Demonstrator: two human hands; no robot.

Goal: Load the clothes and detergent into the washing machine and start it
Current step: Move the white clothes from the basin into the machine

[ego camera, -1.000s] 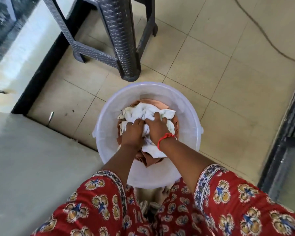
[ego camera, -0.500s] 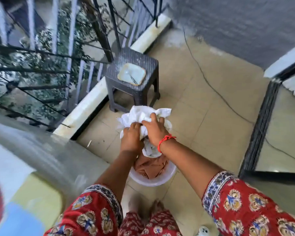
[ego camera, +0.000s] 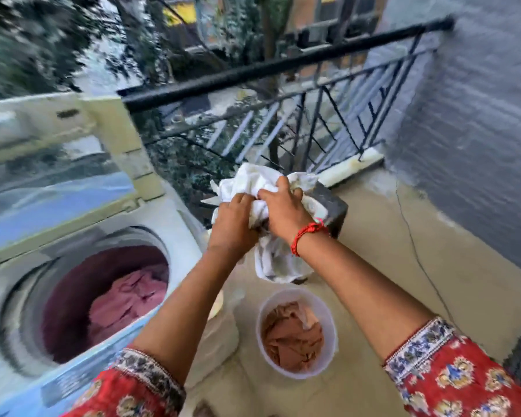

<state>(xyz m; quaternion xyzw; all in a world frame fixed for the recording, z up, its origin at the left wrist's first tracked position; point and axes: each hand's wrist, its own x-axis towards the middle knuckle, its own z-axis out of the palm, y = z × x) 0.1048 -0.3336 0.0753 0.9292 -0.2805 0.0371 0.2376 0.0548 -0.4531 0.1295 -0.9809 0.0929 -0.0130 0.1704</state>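
A bunched white cloth (ego camera: 278, 264) hangs in the air, held by both hands. My left hand (ego camera: 233, 224) grips its left side and my right hand (ego camera: 283, 210), with a red thread at the wrist, grips its top. Below them on the floor stands a white bucket (ego camera: 333, 335) with a brown garment (ego camera: 292, 335) inside. To the left is the top-loading washing machine (ego camera: 181, 212), its lid (ego camera: 57, 164) raised. Pink clothes (ego camera: 127, 299) lie in its drum. No detergent is in view.
A dark woven stool (ego camera: 331, 206) stands just behind the held cloth. A black metal railing (ego camera: 283, 67) runs along the balcony edge, with trees beyond. A grey wall (ego camera: 469, 145) rises on the right, and a thin cable (ego camera: 415, 254) trails across the tiled floor.
Both hands have lifted the white cloth out of the bucket and well above it. The view has risen and swung left, bringing the open washing machine into sight.
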